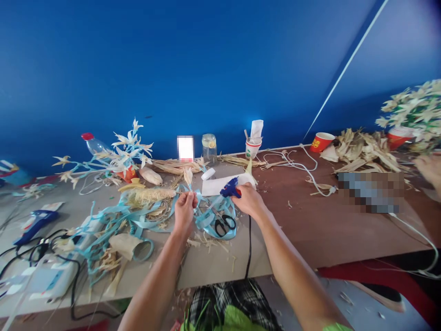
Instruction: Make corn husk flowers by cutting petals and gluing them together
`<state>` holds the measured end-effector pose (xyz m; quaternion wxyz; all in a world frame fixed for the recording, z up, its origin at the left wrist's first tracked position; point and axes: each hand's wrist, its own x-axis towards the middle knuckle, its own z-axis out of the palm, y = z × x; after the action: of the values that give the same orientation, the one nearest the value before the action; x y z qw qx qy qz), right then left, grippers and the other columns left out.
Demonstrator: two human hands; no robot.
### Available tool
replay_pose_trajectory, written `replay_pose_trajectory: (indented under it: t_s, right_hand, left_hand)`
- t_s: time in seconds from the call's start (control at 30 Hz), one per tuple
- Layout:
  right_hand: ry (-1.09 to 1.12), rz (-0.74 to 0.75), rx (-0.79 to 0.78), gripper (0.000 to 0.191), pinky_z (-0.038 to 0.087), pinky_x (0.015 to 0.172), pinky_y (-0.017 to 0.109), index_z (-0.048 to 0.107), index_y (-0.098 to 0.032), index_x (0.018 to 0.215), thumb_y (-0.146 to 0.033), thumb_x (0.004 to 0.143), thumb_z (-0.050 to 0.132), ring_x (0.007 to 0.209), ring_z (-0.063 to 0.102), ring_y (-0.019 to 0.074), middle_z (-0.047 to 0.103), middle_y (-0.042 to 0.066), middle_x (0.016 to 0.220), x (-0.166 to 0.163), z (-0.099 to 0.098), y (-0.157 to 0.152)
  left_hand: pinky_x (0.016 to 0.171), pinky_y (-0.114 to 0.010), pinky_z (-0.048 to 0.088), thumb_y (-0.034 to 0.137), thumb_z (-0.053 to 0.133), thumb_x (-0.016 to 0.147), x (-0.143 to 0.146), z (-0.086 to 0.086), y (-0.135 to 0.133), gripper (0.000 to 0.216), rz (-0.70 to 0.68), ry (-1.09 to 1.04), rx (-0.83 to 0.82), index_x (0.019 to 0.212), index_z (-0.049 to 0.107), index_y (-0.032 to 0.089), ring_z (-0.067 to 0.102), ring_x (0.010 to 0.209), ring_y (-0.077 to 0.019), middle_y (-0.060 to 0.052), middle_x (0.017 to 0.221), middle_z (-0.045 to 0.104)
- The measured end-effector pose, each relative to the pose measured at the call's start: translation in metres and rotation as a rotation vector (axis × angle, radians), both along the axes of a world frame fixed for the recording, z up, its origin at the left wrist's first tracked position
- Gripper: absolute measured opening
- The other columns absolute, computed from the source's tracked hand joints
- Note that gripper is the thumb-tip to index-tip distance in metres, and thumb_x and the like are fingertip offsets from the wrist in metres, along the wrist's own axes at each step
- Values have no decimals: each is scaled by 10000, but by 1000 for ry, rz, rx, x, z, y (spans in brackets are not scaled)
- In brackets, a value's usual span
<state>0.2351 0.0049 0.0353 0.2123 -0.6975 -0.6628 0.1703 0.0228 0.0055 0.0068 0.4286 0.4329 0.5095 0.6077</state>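
Pinched in my left hand (186, 207) is the base of a pale corn-husk flower (188, 177), its petals pointing up. My right hand (250, 197) is wrapped round a blue hot glue gun (230, 187), whose nozzle points left toward the flower without touching it; its black cord hangs over the table's front edge. Between and below the hands lie light-blue ribbon (206, 216) and black-handled scissors (225, 225), the blades partly covered by ribbon. A white paper strip (213, 185) lies flat behind the glue gun.
Left stand a branch of husk flowers (132, 145), a second glue gun (36, 225), a white power strip (58, 276) and tangled cords. A glass jar (209, 149) and paper cup (253, 148) line the wall. On the right lies a husk pile (361, 149); another person's hand (429, 168) shows there.
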Motion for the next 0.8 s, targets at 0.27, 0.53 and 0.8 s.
replay_pose_trajectory:
  t_s: [0.27,0.53,0.8]
  right_hand:
    - [1412,97,-17,338,391,550,285,600,-166,935,-436,745,526,533,503,140,560,10,623,-8,10,-4]
    - [1568,355,-261,297,297,517,241,624,-133,885,-267,632,706,457,359,65,440,-60,496,-34,14,-24]
    - [1233,391,-181,329,310,519,236,596,-149,857,-451,729,624,524,451,90,531,-12,628,-42,7,-25]
  left_hand:
    - [484,-202,304,416,634,688,1,6,0,277,-7,-164,-37,687,530,159,388,478,-54,48,540,457]
    - [511,-210,302,414,673,660,3,5,-2,295,-70,-242,-71,709,581,138,409,500,-60,44,538,480]
    - [539,-223,330,359,696,652,5,3,-2,250,-117,-281,-39,728,620,134,441,528,-75,4,593,562]
